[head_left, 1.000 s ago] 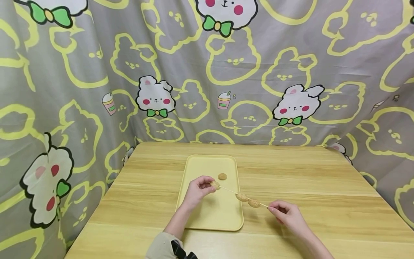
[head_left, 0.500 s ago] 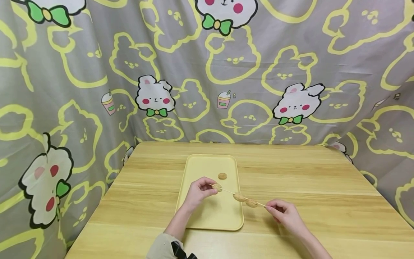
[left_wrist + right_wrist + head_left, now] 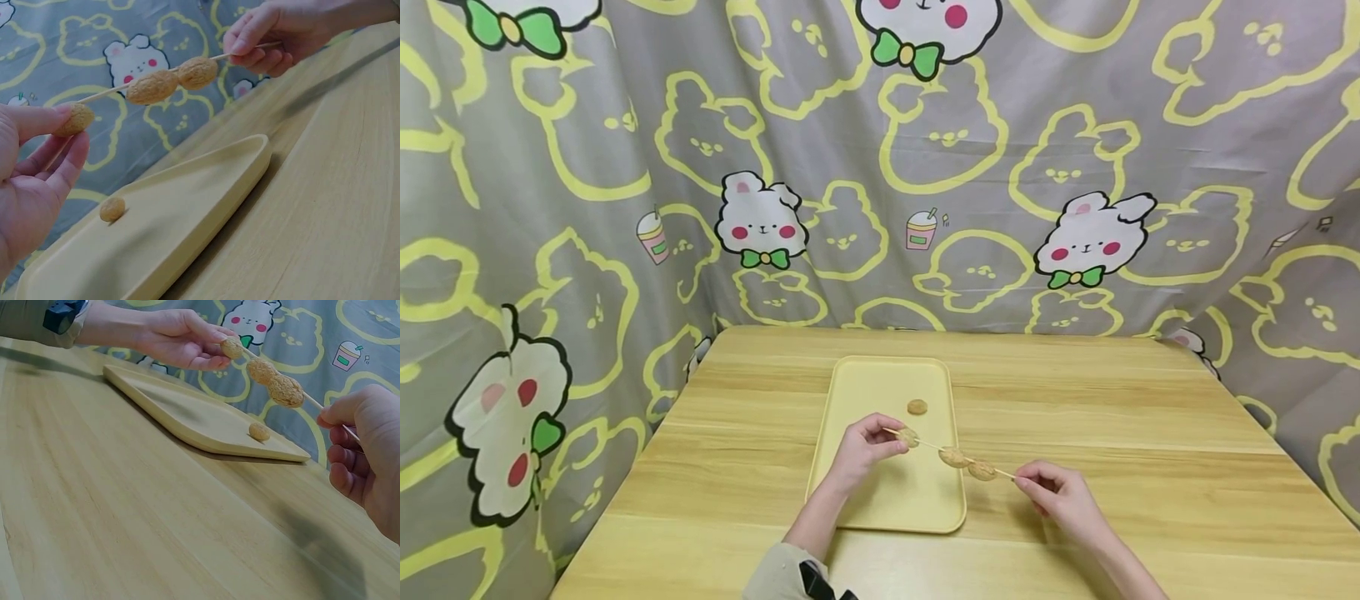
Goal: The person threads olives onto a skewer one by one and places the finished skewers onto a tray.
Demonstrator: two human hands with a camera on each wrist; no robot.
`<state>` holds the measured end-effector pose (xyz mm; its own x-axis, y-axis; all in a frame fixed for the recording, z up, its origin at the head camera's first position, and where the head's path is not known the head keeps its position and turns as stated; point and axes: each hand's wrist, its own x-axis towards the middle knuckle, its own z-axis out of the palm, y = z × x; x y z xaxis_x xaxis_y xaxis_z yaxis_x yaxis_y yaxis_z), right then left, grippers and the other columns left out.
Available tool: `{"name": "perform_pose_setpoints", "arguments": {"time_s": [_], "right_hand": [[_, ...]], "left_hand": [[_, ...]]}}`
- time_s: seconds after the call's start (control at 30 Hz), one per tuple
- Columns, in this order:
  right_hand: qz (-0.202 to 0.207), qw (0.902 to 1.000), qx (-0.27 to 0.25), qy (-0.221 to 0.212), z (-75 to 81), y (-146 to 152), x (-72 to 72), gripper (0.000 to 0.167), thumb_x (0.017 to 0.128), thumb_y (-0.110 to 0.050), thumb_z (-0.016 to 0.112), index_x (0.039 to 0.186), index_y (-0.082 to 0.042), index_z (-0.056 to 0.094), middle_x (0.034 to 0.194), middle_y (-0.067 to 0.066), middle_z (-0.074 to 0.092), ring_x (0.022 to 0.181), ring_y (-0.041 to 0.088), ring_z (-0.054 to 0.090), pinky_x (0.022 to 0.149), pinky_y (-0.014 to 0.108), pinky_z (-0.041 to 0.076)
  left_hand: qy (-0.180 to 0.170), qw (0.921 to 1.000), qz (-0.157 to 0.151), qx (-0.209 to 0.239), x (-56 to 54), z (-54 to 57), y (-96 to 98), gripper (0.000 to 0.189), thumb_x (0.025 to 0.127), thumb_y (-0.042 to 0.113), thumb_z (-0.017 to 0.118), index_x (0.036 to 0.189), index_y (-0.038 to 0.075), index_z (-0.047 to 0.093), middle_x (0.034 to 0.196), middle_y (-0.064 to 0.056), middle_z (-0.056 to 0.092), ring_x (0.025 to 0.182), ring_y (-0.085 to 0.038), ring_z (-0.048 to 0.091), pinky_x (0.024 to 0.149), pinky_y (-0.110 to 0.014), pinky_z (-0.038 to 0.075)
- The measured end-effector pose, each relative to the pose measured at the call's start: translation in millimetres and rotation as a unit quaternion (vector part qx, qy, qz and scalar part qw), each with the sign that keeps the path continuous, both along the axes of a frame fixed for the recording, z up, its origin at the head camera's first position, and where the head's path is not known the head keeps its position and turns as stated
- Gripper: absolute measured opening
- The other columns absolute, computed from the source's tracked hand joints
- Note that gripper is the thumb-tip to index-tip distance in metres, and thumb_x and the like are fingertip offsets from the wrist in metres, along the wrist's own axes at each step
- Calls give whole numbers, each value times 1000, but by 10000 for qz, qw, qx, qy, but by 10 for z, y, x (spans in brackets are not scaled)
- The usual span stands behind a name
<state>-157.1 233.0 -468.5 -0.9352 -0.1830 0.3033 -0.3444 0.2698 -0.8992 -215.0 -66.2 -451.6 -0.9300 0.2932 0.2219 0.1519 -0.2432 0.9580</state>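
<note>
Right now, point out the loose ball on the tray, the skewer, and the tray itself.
loose ball [image 3: 917,407], head view, middle of its top.
skewer [image 3: 931,445], head view, bare stick between the first and second threaded balls.
tray [image 3: 880,377], head view, bare far part of its floor.

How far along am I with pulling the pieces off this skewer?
One piece already lies on the tray. Your left hand pinches the end piece at the skewer tip; your right hand holds the other end. Two pieces remain threaded.
</note>
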Motion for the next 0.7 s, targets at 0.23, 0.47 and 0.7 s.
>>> {"name": "perform_pose_setpoints", "arguments": {"time_s": [0.23,0.47,0.7], "right_hand": [[11,10000,-84,2,4,-30,-5,5,85,3,60,88,4,64,58,12,50,49,6,46,39,24,40],[74,9999,-91,0,12,-41,-10,5,86,2,60,89,5,63,57,11,50,48,6,46,39,25,40],[51,9999,-81,45,8,-42,-13,4,85,3,60,87,4,63,58,3,51,49,5,46,38,25,39]], "left_hand": [[-179,9998,-51,77,18,1,24,33,76,-15,64,102,-25,47,81,-1,64,72,-7,61,68,-18,51],[-227,9997,-106,65,21,-17,52,33,76,-16,62,103,-25,46,79,3,63,73,-6,61,68,-18,51],[-305,9990,-227,225,24,-37,77,34,77,-17,61,104,-27,43,79,3,63,73,-8,61,68,-19,51]]}}
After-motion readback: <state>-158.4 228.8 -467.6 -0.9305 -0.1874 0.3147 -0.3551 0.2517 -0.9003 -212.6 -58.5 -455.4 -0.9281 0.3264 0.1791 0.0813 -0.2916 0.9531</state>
